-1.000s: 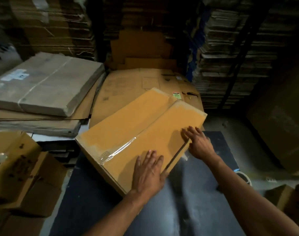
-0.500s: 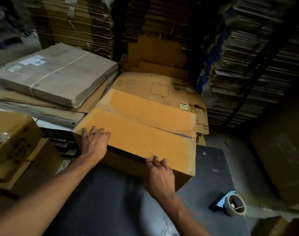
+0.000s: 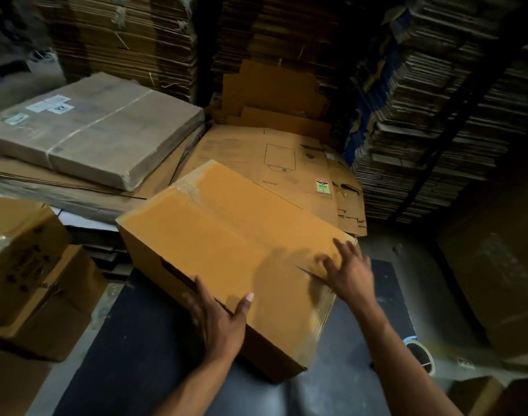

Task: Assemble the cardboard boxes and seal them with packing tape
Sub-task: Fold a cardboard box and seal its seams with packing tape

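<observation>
Box: orange-brown rectangular cardboard box (image 3: 226, 244), assembled, flaps folded shut on top; lies skewed across the far part of the dark worktop (image 3: 142, 355), its far end reaching past the worktop's far edge over the flat cardboard behind.
Top seam: runs lengthwise between the two closed flaps; a slight gap shows near the right hand.
Left hand: left hand (image 3: 217, 319) grips the box's near long edge, thumb on top, fingers curled down over the side wall.
Right hand: right hand (image 3: 350, 271) lies flat on the top near the box's right end, fingers spread and straight, blurred.
Tape: roll of clear packing tape with a blue core (image 3: 422, 352) sits just off the worktop's right edge, apart from both hands.
Behind: flattened printed brown carton (image 3: 286, 163) lying flat beyond the worktop's far edge; tall stacks of flattened cardboard sheets (image 3: 437, 115) along the back and right.
Left side: grey-brown wrapped flat bundle with white labels (image 3: 100, 127) on a pile of sheets; small brown cardboard boxes (image 3: 25, 265) beside the worktop's left edge.
</observation>
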The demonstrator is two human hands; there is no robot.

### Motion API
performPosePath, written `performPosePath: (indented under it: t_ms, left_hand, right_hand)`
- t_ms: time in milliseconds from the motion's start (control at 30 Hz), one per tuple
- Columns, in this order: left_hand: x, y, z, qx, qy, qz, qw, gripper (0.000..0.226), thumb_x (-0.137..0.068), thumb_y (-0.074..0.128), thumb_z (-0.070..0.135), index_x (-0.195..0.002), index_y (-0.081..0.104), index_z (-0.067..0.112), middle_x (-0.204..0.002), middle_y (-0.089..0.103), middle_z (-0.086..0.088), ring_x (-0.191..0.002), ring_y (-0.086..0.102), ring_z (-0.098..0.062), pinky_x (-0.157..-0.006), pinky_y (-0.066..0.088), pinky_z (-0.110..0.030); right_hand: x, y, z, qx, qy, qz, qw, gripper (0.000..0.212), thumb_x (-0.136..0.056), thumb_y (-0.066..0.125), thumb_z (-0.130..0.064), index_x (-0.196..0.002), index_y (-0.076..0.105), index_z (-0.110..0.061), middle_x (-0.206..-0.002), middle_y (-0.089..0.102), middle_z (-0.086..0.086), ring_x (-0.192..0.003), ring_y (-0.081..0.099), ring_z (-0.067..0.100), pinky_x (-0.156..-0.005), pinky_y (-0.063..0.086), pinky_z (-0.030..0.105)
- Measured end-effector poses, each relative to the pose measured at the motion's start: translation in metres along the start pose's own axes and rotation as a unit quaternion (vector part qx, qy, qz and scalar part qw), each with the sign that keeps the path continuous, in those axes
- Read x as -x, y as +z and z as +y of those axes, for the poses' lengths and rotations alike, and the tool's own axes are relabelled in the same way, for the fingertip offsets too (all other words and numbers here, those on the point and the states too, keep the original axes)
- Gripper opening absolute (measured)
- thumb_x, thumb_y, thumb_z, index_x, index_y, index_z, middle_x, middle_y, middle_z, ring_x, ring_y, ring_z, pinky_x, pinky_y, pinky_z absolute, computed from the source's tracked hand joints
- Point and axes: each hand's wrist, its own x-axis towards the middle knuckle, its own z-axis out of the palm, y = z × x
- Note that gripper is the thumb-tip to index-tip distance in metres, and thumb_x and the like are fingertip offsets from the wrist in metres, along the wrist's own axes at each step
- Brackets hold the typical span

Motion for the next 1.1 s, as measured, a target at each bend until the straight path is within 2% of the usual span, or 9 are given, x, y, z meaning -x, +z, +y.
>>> performPosePath:
  t_ms: [100,200,333,467,600,700,800,967,1100]
  left_hand:
    - [0.0,-0.003,0.001,0.021,0.025,-0.035,0.999,0.126,-0.084,0.081,0.045,-0.159,-0.021,0.043,-0.174,-0.005,0.003,-0.158,0.014,-0.029,-0.12,0.029,-0.041]
    - [-0.019,-0.018,0.002,0.01,0.021,-0.043,0.999,0.128,-0.084,0.085,0.036,-0.161,-0.017,0.043,-0.173,0.006,0.002,-0.156,0.021,-0.028,-0.118,0.034,-0.042]
    - [-0.068,-0.047,0.001,-0.014,0.051,-0.122,0.991,0.129,-0.075,0.092,0.033,-0.163,-0.001,0.046,-0.171,0.022,0.004,-0.155,0.026,-0.022,-0.119,0.035,-0.043]
    - [-0.128,-0.068,0.019,-0.005,0.058,-0.236,0.97,0.133,-0.066,0.099,0.026,-0.164,0.01,0.041,-0.164,0.033,0.003,-0.149,0.029,-0.011,-0.121,0.032,-0.046]
    - [-0.155,-0.067,0.043,-0.114,0.113,-0.195,0.968,0.105,-0.081,0.089,0.033,-0.163,0.023,0.037,-0.166,0.035,-0.004,-0.15,0.037,-0.022,-0.117,0.04,-0.051]
    - [-0.126,-0.055,0.05,-0.248,0.202,-0.172,0.932,0.082,-0.093,0.073,0.044,-0.16,0.027,0.043,-0.17,0.022,0.006,-0.155,0.026,-0.026,-0.12,0.035,-0.052]
    - [-0.092,-0.053,0.039,-0.348,0.252,-0.224,0.875,0.09,-0.086,0.062,0.072,-0.16,0.021,0.044,-0.17,-0.008,0.004,-0.159,-0.009,-0.026,-0.124,0.017,-0.056]
    - [-0.045,-0.064,0.016,-0.395,0.256,-0.237,0.85,0.118,-0.065,0.015,0.106,-0.163,0.013,0.041,-0.165,-0.028,-0.004,-0.155,-0.022,-0.025,-0.126,0.012,-0.055]
    - [0.01,-0.051,0.01,-0.475,0.429,-0.254,0.726,0.119,-0.066,0.027,0.107,-0.163,0.014,0.039,-0.172,-0.008,-0.017,-0.157,-0.011,-0.042,-0.116,-0.006,-0.075]
  right_hand:
    - [0.014,0.016,0.034,0.039,0.019,-0.027,0.999,0.063,-0.103,0.028,-0.065,-0.16,0.026,-0.037,-0.171,0.009,0.012,-0.148,0.028,0.047,-0.107,0.043,0.066]
    - [0.061,0.044,0.046,-0.008,-0.013,0.006,1.0,0.058,-0.107,0.017,-0.063,-0.158,0.032,-0.04,-0.17,0.018,0.009,-0.13,0.056,0.041,-0.082,0.061,0.053]
    - [0.109,0.056,0.036,0.044,0.049,0.043,0.997,0.062,-0.105,0.018,-0.065,-0.155,0.043,-0.038,-0.162,0.037,0.015,-0.117,0.063,0.041,-0.082,0.058,0.046]
    - [0.16,0.049,-0.004,0.118,0.041,0.033,0.992,0.053,-0.098,0.042,-0.064,-0.13,0.067,-0.03,-0.1,0.067,0.007,-0.081,0.069,0.032,-0.059,0.054,0.038]
    - [0.167,0.039,-0.024,0.087,-0.021,0.008,0.996,0.042,-0.094,0.046,-0.071,-0.106,0.071,-0.04,-0.07,0.051,-0.007,-0.073,0.066,0.022,-0.05,0.041,0.031]
    - [0.15,0.034,-0.015,0.07,-0.05,0.073,0.994,0.041,-0.091,0.051,-0.072,-0.101,0.076,-0.041,-0.084,0.058,-0.013,-0.086,0.06,0.021,-0.059,0.049,0.033]
    - [0.147,0.027,0.005,0.076,-0.029,0.077,0.994,0.056,-0.082,0.052,-0.085,-0.116,0.074,-0.046,-0.129,0.062,-0.01,-0.113,0.051,0.025,-0.083,0.053,0.045]
    - [0.174,0.026,0.044,0.006,0.039,-0.033,0.999,0.082,-0.072,0.044,-0.099,-0.144,0.047,-0.06,-0.172,0.006,-0.011,-0.151,0.032,0.028,-0.116,0.039,0.05]
    - [0.177,0.025,0.071,0.002,-0.031,-0.019,0.999,0.074,-0.081,0.045,-0.091,-0.148,0.037,-0.061,-0.172,-0.002,-0.014,-0.152,0.03,0.024,-0.113,0.042,0.048]
